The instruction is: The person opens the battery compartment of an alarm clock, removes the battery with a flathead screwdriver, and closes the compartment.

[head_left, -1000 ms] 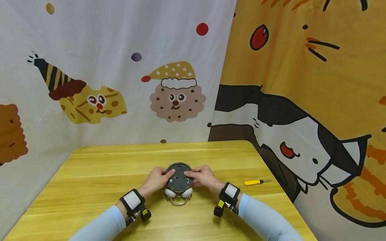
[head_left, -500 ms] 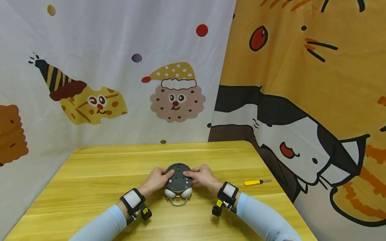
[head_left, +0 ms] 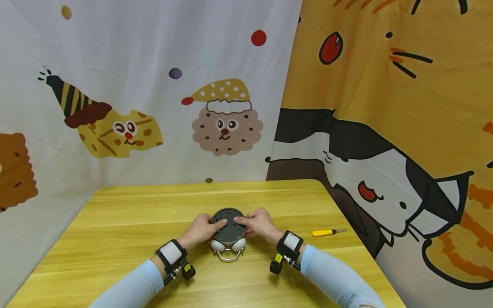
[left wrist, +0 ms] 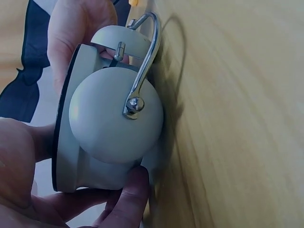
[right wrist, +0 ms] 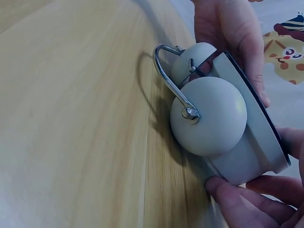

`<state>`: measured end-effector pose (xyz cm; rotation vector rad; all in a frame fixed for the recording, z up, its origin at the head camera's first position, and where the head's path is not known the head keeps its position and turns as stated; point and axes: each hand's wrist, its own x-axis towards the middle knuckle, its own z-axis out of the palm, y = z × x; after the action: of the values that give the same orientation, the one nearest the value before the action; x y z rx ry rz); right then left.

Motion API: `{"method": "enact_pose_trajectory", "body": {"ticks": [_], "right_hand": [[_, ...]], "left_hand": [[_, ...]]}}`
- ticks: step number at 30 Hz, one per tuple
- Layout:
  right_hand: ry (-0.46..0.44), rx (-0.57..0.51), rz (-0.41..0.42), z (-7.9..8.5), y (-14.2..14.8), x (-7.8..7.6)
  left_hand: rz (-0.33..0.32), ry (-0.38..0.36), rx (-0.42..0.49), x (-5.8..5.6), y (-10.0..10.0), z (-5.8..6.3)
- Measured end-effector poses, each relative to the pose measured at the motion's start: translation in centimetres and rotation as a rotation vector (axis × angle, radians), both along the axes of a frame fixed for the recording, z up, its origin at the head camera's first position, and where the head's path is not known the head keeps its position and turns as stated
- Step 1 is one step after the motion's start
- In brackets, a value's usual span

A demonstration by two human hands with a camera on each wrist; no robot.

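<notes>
A twin-bell alarm clock (head_left: 229, 233) with a dark round back and a pale body is held just above or on the table, back side up, its bells and metal handle toward the person. My left hand (head_left: 201, 230) grips its left side, thumb across the back and fingers under the rim. On the other side my right hand (head_left: 261, 223) holds it the same way, thumb on the back. Both wrist views show a white bell (left wrist: 116, 114) and the curved handle (right wrist: 166, 71) close to the wood. The clock's face is hidden underneath.
A yellow-handled screwdriver (head_left: 324, 233) lies on the wooden table (head_left: 135, 222) to the right, near its edge. Cartoon-printed cloth (head_left: 135, 51) hangs behind and to the right of the table.
My left thumb has slid a little further right over the clock's back. The right wrist has shifted slightly left. The clock and screwdriver stay about where they were.
</notes>
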<state>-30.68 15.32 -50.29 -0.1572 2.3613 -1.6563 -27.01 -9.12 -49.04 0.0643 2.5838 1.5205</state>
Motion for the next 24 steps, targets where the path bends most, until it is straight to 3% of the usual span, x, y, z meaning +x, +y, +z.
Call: {"method": "enact_pose_trajectory", "body": {"ticks": [7,9,11,14,16,20,24], "right_hand": [[0.053,0.079,-0.006,-0.1,0.0,0.0],[0.069,0.1,-0.005,-0.1,0.0,0.0],[0.081,0.119,-0.007,0.0,0.1,-0.1],[0.098,0.144,-0.015,-0.1,0.1,-0.2],[0.106,0.154,-0.019,-0.1,0.1,-0.4],[0.119,0.18,-0.024,-0.3,0.1,-0.6],[0.13,0.205,-0.019,-0.2,0.0,-0.5]], "left_hand": [[-0.033,0.022,-0.012,-0.5,-0.5,-0.6],[-0.074,0.08,-0.026,-1.4,-1.0,-2.0],[-0.082,0.103,-0.046,-1.6,-1.1,-2.3],[-0.078,0.104,-0.076,-1.7,-1.0,-2.2],[-0.042,0.066,-0.095,-1.0,-0.6,-0.9],[-0.031,0.057,-0.145,-1.8,-0.6,-1.7],[-0.029,0.076,-0.161,-1.4,-0.4,-1.3]]}}
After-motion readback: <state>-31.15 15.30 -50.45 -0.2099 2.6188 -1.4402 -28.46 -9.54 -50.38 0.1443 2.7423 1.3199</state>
